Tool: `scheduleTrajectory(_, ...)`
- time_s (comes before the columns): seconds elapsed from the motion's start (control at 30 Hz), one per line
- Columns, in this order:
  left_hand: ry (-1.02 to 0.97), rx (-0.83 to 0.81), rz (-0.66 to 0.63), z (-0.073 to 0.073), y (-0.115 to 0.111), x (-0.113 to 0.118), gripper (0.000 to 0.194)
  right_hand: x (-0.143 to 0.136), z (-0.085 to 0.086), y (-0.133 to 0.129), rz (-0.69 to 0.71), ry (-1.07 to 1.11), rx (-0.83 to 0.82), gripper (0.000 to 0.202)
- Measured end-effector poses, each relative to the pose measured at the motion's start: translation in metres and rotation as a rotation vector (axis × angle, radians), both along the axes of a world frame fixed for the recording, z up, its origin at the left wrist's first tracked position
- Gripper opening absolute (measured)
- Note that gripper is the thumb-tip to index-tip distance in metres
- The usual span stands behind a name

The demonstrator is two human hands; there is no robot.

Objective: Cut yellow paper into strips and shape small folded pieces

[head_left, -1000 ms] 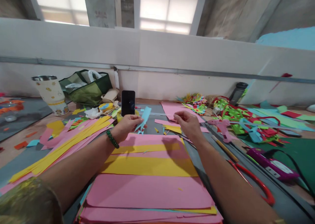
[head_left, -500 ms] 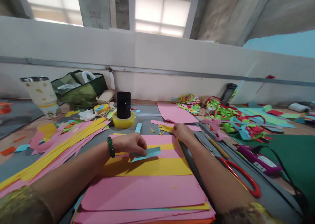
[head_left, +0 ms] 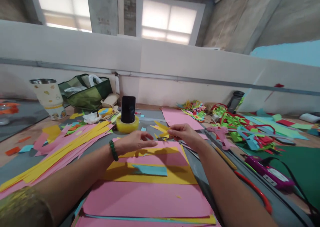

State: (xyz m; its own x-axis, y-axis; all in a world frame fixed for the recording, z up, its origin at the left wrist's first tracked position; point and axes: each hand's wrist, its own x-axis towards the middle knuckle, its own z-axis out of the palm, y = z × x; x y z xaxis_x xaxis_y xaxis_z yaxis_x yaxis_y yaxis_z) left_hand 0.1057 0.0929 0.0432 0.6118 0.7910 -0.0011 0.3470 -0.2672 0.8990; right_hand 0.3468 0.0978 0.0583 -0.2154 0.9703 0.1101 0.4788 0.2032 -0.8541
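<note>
My left hand [head_left: 136,143], a green bead bracelet [head_left: 113,150] on its wrist, hovers over the paper stack with its fingers apart and nothing in them. Below it, a light-blue paper piece [head_left: 151,170] with a pointed left end lies on a wide yellow paper strip [head_left: 120,172]. My right hand [head_left: 183,135] pinches yellow paper pieces [head_left: 162,129] above the far edge of the stack. Under these lie pink paper sheets [head_left: 145,198]. Red-handled scissors [head_left: 256,188] lie partly hidden by my right forearm.
A phone [head_left: 128,110] stands in a yellow tape roll [head_left: 127,125]. Yellow and pink strips [head_left: 72,150] lie left, near a tumbler [head_left: 50,99] and green bag [head_left: 87,92]. To the right are a pink glue gun [head_left: 221,135], purple device [head_left: 270,173] and colourful paper scraps [head_left: 250,130].
My left hand has let go of the light-blue paper, which now lies on the yellow strip. My right hand has lifted yellow pieces from the table. The light-blue strip near the tape is mostly hidden.
</note>
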Motion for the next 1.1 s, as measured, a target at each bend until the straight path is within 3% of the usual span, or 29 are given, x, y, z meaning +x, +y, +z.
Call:
scheduleTrajectory(0.1,-0.175,0.135,0.229,-0.006,0.008,0.001,0.044,-0.006,-0.002,-0.003,0.081,0.045,-0.044,0.033)
scheduleTrajectory(0.17,-0.256,0.024,0.289,-0.008,0.011,0.001,0.049,-0.009,-0.003,-0.005,0.115,0.056,-0.067,0.031)
scheduleTrajectory(0.27,-0.365,-0.268,0.205,-0.006,0.009,-0.001,0.059,-0.015,-0.004,-0.008,0.157,0.068,-0.089,0.028)
scheduleTrajectory(0.33,-0.393,-0.373,0.126,-0.004,0.006,-0.002,0.053,-0.02,-0.004,-0.011,0.184,0.071,-0.099,0.028)
scheduleTrajectory(0.53,-0.361,-0.442,0.089,-0.01,0.007,0.0,0.039,-0.028,-0.005,-0.014,0.201,0.136,-0.069,0.033)
scheduleTrajectory(0.7,-0.502,-0.544,0.072,-0.01,0.007,0.0,0.028,-0.028,-0.008,-0.012,0.226,0.274,-0.046,0.059)
scheduleTrajectory(0.87,-0.536,-0.572,0.01,-0.004,0.001,0.001,0.025,-0.03,-0.007,-0.013,0.13,0.358,0.0,0.036)
scheduleTrajectory(1.1,-0.539,-0.611,-0.03,-0.002,0.001,0.0,0.018,-0.033,0.001,-0.018,0.127,0.33,-0.011,0.028)
